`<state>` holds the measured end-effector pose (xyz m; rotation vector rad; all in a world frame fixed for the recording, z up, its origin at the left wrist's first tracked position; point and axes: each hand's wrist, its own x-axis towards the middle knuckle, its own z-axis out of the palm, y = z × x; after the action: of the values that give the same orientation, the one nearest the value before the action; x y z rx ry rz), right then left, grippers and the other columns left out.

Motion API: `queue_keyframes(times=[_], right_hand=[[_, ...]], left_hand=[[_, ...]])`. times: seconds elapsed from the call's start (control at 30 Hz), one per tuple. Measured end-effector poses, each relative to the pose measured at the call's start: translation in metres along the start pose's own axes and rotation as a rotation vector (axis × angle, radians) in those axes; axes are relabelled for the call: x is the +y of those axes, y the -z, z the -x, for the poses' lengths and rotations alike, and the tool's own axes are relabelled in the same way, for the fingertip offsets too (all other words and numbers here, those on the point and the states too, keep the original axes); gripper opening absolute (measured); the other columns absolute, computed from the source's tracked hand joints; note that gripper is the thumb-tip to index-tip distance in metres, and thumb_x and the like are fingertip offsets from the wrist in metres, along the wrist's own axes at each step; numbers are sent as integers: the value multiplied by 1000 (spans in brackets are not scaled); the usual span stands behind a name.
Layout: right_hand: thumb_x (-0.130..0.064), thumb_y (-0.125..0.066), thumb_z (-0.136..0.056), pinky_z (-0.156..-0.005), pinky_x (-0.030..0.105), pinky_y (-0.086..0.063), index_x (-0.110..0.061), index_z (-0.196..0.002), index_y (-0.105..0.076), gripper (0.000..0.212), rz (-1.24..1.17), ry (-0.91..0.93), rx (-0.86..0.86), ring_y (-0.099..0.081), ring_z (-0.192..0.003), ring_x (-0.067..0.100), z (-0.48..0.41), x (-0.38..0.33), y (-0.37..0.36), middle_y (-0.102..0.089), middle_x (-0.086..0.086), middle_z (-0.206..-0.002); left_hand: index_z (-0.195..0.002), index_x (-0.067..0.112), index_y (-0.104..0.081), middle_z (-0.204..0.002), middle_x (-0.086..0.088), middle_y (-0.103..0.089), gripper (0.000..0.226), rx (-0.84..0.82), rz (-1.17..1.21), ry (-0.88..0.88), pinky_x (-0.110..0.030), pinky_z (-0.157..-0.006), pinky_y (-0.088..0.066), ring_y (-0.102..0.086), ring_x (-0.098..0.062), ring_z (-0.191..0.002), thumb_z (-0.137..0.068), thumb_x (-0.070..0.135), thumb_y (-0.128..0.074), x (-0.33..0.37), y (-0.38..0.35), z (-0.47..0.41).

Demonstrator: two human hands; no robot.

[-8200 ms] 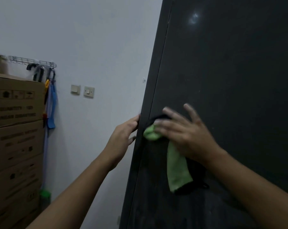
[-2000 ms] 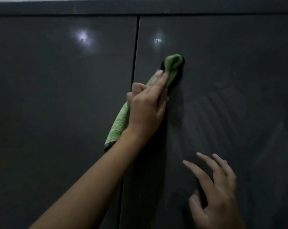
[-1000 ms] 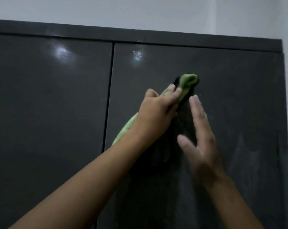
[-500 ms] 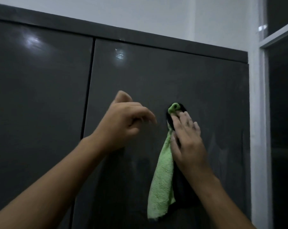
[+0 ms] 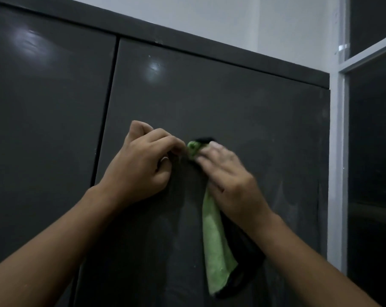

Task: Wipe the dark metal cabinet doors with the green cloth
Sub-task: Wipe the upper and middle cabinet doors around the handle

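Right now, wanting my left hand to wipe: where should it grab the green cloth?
Pinch the green cloth at its bunched top, from the left: it pokes out past the right hand pressing it to the door, beside the left hand.

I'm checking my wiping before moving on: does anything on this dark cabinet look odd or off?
Nothing is damaged. The right dark metal cabinet door shows faint pale smears beside the right hand, and the green cloth hangs bunched in a narrow strip under that hand.

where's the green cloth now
In the head view the green cloth hangs against the right cabinet door, its bunched top pinned under the right hand, with the left hand just beside it.
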<state>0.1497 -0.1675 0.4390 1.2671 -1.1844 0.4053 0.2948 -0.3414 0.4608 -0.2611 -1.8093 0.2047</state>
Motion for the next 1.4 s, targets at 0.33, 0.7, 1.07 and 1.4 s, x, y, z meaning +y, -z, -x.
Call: queue_keyframes(times=[0.33,0.7,1.07,1.4], right_hand=[[4,-54,-87,-116,35,-35,-5,-129,-64,45,136,-347,133,-50,-134,29,16,69,47,-59,13,-138],[5,-63,-89,-109,49,-43,-5,-127,-62,39,84,23,-91,-51,-134,30,105,41,50,-59,12,-136],[0,-49,-85,-117,31,-32,-8,-133,-63,50,135,-536,191,-48,-136,25,1,99,62,-57,10,-141],[5,-59,-91,-108,49,-43,-3,-117,-71,30,-74,131,-181,-54,-131,31,58,41,39,-65,11,-129]], left_hand=[[-123,42,-52,-110,17,-49,49,-119,-88,22,-28,-96,-23,-31,-18,-107,-81,29,-32,1,-1,1],[-119,43,-52,-122,10,-39,40,-178,-129,-48,-35,-90,-16,-27,-16,-115,-82,36,-39,29,-15,-54],[-114,34,-55,-113,9,-54,28,41,-88,-22,-34,-89,-22,-37,-18,-107,-92,30,-38,31,-37,-66],[-121,27,-53,-108,3,-53,37,87,-22,-7,-38,-93,-27,-36,-24,-107,-86,22,-43,32,-35,-62]])
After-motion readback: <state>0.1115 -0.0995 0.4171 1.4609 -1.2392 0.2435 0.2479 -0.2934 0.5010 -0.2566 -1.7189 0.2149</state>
